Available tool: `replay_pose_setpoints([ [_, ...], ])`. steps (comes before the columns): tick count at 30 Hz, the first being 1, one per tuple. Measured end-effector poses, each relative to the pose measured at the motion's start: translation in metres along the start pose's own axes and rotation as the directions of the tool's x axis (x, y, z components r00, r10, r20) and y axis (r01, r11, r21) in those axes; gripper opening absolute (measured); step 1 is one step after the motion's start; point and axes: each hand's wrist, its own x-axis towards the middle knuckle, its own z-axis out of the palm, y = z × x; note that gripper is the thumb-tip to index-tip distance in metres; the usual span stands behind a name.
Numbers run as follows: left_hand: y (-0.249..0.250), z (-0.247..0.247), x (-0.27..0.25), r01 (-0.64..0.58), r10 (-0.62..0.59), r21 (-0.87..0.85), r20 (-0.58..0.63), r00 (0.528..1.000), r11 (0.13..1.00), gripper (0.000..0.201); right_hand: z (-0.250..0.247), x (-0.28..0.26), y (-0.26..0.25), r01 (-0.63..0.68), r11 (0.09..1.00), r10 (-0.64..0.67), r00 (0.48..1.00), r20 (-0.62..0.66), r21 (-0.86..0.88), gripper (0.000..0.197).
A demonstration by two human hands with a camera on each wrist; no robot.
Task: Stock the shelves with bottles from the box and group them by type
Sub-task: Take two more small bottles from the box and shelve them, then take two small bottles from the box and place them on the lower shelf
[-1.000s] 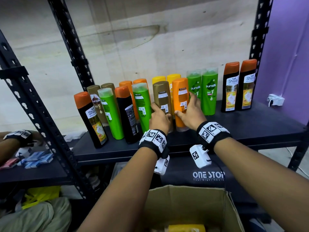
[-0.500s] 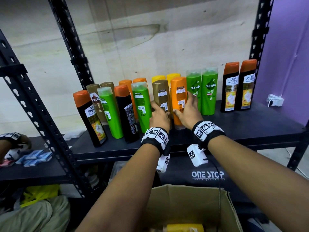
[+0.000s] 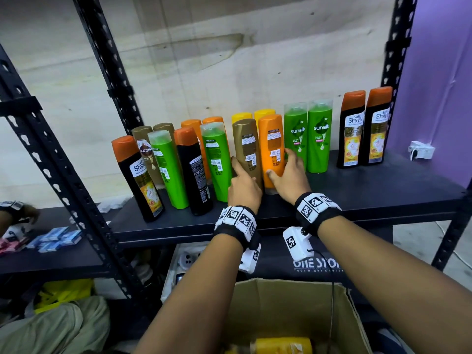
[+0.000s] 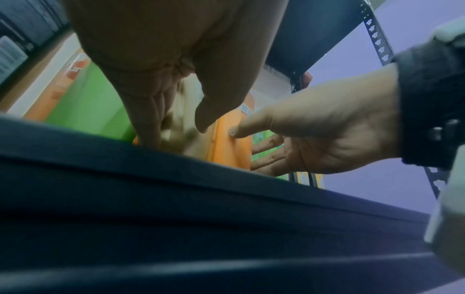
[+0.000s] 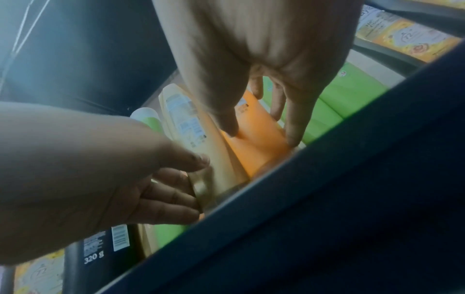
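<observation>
On the black shelf (image 3: 370,198) several shampoo bottles stand in loose colour groups. My left hand (image 3: 244,182) grips the base of a gold bottle (image 3: 246,144) at the front of the row, thumb on its face and fingers round its left side. In the left wrist view this gold bottle (image 4: 182,129) is blurred under the left hand (image 4: 176,133). Beside it, my right hand (image 3: 283,167) grips an orange bottle (image 3: 270,139), thumb in front and fingers along its right side. The right wrist view shows the same hold of the right hand (image 5: 261,137) on the orange bottle (image 5: 254,153).
Green bottles (image 3: 319,139) stand just right of my right hand, another green bottle (image 3: 217,159) just left of my left. Two black Shayla bottles (image 3: 364,129) stand far right. Below me is the open cardboard box (image 3: 293,307) holding a yellow bottle (image 3: 283,346). Another person's hand (image 3: 23,213) shows far left.
Both hands keep their hold. The gold and orange bottles have shifted slightly deeper onto the shelf, and the hands have slid lower on them.
</observation>
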Motion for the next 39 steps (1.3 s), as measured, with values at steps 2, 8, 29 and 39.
replay_pose_setpoints([
  [2, -0.006, -0.001, -0.008, -0.009, 0.009, -0.012, 0.018, 1.000, 1.000, 0.080, -0.001, -0.005, 0.003, -0.005, 1.000, 0.005, 1.000, 0.007, 0.016, 0.072],
  [8, -0.029, -0.008, -0.033, -0.147, 0.144, -0.119, -0.035, 0.989, 0.982, 0.053, -0.012, -0.039, 0.015, 0.127, 0.992, -0.127, 0.992, -0.009, 0.015, 0.046],
  [29, -0.153, 0.043, -0.162, -0.003, -0.104, 0.277, 0.369, 0.924, 0.961, 0.027, 0.021, -0.179, 0.118, 0.174, 0.949, -0.030, 0.881, 0.473, -0.263, 0.016],
  [39, -0.237, 0.090, -0.221, 0.045, -0.388, 0.496, 0.617, 0.685, 0.867, 0.038, 0.064, -0.237, 0.185, -0.027, 0.902, 0.318, 0.714, 0.623, -0.430, 0.021],
])
